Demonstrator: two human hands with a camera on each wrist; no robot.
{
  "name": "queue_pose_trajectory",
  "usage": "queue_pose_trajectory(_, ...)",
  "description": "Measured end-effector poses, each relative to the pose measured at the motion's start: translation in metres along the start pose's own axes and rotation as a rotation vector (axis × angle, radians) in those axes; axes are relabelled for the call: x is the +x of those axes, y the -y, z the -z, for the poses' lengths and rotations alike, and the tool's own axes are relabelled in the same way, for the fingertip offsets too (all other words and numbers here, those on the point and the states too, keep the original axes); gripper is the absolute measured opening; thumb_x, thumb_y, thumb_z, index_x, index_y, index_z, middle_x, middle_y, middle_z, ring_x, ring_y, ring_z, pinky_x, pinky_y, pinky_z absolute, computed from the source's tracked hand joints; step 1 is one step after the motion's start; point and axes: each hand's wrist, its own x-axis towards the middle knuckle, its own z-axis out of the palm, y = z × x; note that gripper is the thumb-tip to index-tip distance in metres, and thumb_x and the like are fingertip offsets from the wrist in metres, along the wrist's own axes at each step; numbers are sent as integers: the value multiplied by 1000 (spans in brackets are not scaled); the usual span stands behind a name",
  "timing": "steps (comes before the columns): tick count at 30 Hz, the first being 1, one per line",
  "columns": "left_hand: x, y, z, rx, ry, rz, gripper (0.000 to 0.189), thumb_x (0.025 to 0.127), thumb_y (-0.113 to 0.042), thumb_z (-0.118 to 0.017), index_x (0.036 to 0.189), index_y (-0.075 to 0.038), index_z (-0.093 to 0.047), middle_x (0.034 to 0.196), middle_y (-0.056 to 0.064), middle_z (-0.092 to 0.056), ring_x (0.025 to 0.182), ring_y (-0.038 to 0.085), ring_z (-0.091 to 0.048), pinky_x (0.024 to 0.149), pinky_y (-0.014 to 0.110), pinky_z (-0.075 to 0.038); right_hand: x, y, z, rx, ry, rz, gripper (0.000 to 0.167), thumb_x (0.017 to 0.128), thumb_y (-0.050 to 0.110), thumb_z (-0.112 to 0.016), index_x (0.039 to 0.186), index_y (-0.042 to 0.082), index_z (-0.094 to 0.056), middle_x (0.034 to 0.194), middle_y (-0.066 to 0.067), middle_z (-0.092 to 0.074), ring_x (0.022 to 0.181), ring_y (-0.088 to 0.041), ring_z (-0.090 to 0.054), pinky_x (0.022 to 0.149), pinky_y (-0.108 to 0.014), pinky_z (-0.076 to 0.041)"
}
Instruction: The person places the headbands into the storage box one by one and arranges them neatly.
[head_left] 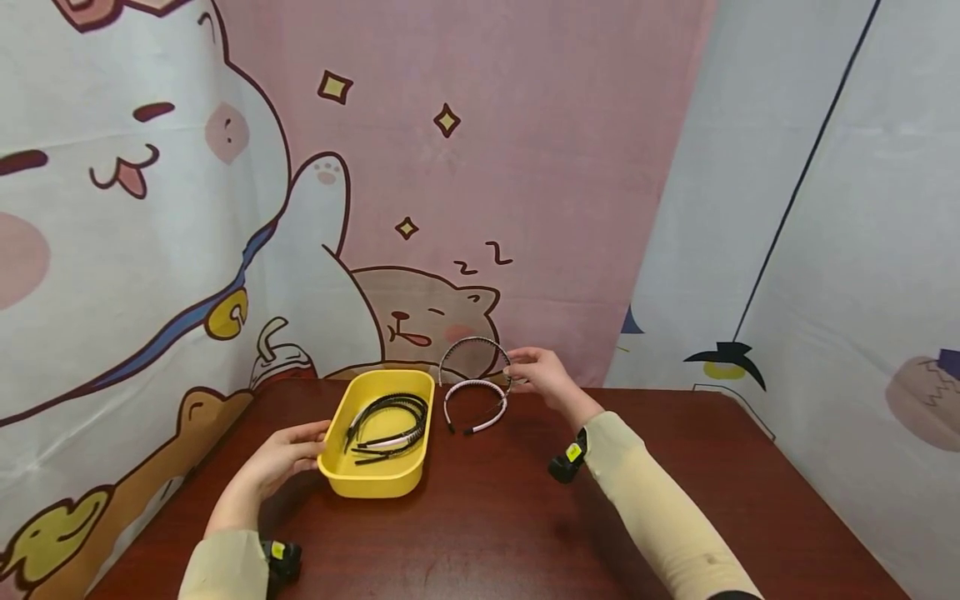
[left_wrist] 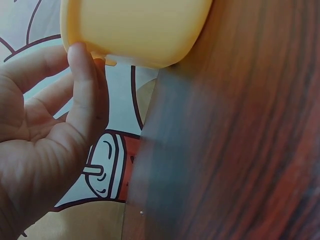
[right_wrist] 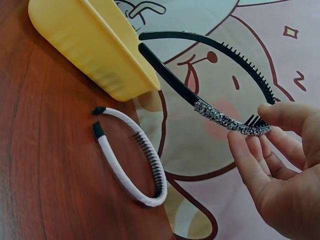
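Observation:
My right hand (head_left: 546, 377) pinches a black headband (right_wrist: 175, 82) with comb teeth and a silver glittery band, between thumb and fingers, holding it up above the table. Its two ends point towards the yellow basket in the right wrist view. Below it on the table lies a white headband (right_wrist: 117, 172) with black tips and dark teeth inside. On the left, my left hand (head_left: 281, 458) holds the near-left rim of the yellow basket (head_left: 375, 486), its fingertips at the wall in the left wrist view (left_wrist: 135, 30). Several dark headbands (head_left: 390, 425), one partly white, lie in the basket.
The dark red-brown wooden table (head_left: 510, 533) stretches across the front and right. Behind it hangs a pink and white cartoon-printed cloth (head_left: 555, 183), close to the table's far edge. Wrist cameras (head_left: 567, 458) are strapped to both forearms.

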Motion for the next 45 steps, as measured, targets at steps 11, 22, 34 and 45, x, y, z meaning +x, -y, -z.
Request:
queue_pose_trajectory(11,0,-3,-1,-15,-15,6,57,95,-4,-57,144,13,-32,125,28,-51,94,23,-61,77,29,-54,7,-5,-25,61,-8,-19,42,84,-6,-61,125,-13,-52,95,-14,-61,71,-16,-61,86,-55,-50)
queue_pose_trajectory(22,1,-4,-2,-9,-19,19,57,95,-5,-58,144,13,-32,124,26,-53,93,22,-61,77,29,-54,9,-2,-42,94,-16,-51,42,86,-6,-62,126,-11,-52,92,-9,-60,83,-23,-61,87,-49,-51)
queue_pose_trajectory(34,2,-4,-1,-12,-25,14,57,95,-5,-58,143,13,-33,125,28,-52,93,23,-61,78,29,-54,16,9,-57,112,-24,-66,40,88,-4,-63,127,-6,-55,98,-13,-58,75,-20,-60,78,-40,-55)
queue_pose_trajectory(45,1,0,-1,-23,-29,14,56,95,-4,-57,143,13,-34,123,26,-53,93,25,-62,77,29,-54,19,16,-80,120,-42,-73,40,88,-2,-65,127,-6,-56,106,-15,-56,80,-23,-57,80,-42,-55)
